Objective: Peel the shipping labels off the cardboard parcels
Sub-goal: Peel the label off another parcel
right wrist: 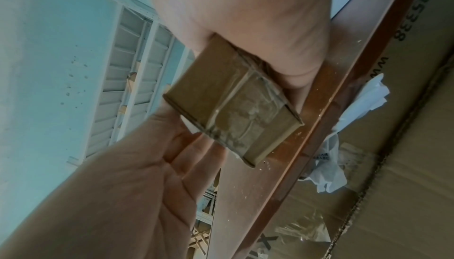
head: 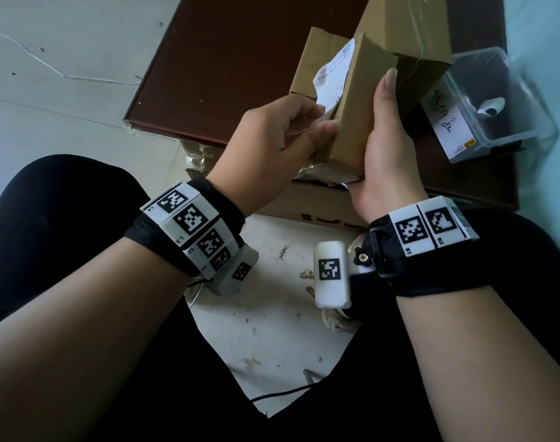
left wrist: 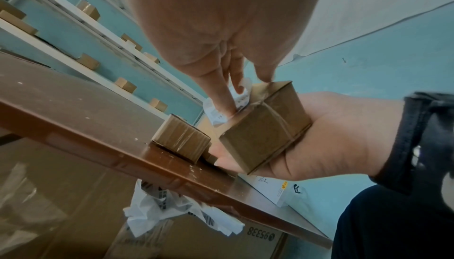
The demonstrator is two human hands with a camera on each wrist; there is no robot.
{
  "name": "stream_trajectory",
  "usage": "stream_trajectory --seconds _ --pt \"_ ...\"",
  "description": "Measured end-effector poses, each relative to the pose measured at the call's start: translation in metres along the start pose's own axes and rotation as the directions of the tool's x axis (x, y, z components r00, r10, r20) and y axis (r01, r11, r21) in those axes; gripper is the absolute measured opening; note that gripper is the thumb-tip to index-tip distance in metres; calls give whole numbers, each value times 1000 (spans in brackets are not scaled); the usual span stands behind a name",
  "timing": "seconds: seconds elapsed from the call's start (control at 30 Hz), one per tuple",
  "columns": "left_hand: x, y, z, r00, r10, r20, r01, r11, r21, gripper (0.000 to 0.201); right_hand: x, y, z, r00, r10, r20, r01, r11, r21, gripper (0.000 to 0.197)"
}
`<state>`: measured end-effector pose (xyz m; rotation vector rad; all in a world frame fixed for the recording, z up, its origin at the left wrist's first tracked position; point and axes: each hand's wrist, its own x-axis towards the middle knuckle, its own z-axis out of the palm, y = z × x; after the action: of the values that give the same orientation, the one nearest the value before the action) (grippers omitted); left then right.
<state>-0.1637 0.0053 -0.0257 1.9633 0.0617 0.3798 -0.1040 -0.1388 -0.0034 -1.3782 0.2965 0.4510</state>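
Head view, item one: small cardboard parcel [head: 352, 122], brown, taped, being held above the near edge of the dark brown surface [head: 214, 74]. Its long axis is running near to far, with the far end tilting upward and slightly right.

Right hand [head: 380, 161] is cupping the parcel's right side, its fingers [head: 387, 87] lying straight along the cardboard and the near end sitting against the palm.

Left hand [head: 272, 145] is working at the parcel's left face, its fingers [left wrist: 227, 96] pinching the shipping label [head: 334, 74]. That white, creased label is partly lifting off the left face, its free part curling leftward.

Item two: a larger cardboard box [head: 409, 23] is standing on the surface just beyond the held parcel.

Item three: a clear plastic container [head: 501, 106] is sitting on the surface to the right, holding a small white object with a dark spot; a white handwritten sticker is showing on its near wall.

Item four, left wrist view: crumpled white label scraps [left wrist: 172, 210] are lying in an open carton below the surface's edge.
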Motion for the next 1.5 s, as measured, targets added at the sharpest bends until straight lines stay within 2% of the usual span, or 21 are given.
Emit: stream_trajectory --seconds 0.2,0.47,0.6,0.73,0.8,0.93,1.03,1.5 --pt "3 -4 0 998 25 -50 -22 998 58 22 3 2 2 999 28 -18 -28 999 -18 52" --pt "1 -1 0 998 18 -67 -12 996 90 22 5 5 2 1000 22 3 -22 1000 -21 63" --pt "1 -1 1 997 12 -75 -5 995 95 21 6 5 1 1000 22 1 -22 999 -32 58" --pt "2 -1 0 996 0 -85 8 996 94 22 6 5 2 1000 7 9 -7 999 -48 63" --pt "2 -1 -1 996 2 -84 6 996 94 22 4 4 2 1000 8 5 -8 999 -53 57" --pt "1 -1 -1 996 12 -87 -5 996 84 22 2 2 3 1000 10 10 -10 999 -39 60" --pt "1 -2 -1 996 2 -84 3 998 61 23 0 1 3 1000 12 5 -12 999 -34 52" --pt "2 -2 -1 994 -44 -103 43 999 -12 21 -5 -2 4 1000 20 4 -20 1000 -3 49"
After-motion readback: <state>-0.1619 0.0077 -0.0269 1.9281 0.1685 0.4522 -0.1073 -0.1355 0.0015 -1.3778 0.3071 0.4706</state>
